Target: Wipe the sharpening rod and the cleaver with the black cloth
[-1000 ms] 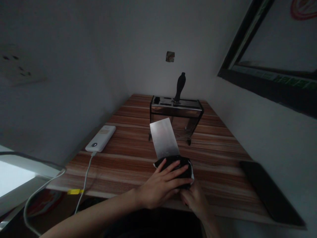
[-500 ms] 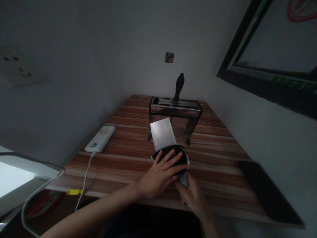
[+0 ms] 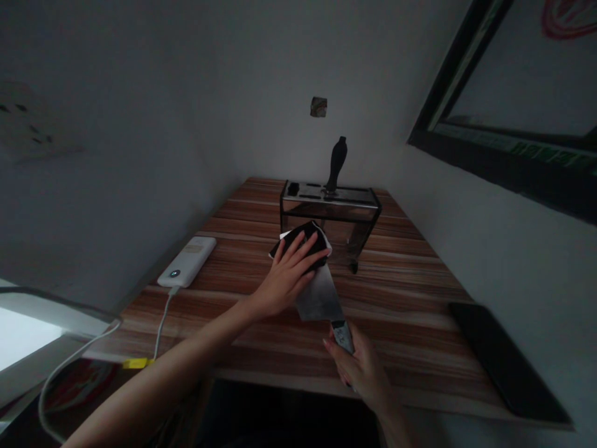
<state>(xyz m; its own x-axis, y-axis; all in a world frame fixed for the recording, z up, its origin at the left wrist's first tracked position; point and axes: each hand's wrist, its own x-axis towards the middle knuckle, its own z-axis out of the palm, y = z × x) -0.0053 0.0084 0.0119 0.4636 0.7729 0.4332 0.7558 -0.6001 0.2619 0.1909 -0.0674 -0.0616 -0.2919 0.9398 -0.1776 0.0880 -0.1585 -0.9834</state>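
Now, left hand (image 3: 284,277): grip spread flat, fingers pressing a dark cloth (image 3: 303,239) onto the far end of the cleaver (image 3: 319,298).
right hand (image 3: 361,367): grip clenched round the cleaver's handle; the blade lies low over the surface (image 3: 410,280), just before the knife block (image 3: 329,208).
risk: I judge the cloth could slide off, baring fingers to the edge.
hidden: dim light; I can't tell which way the edge faces.

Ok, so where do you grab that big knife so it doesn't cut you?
Grab the knife by its handle, coming from the near end, the way the right hand wraps it. The wide flat blade points away toward the rack, so the sharp part is probably safest far from that grip. The left hand only presses the flat side, through a cloth.
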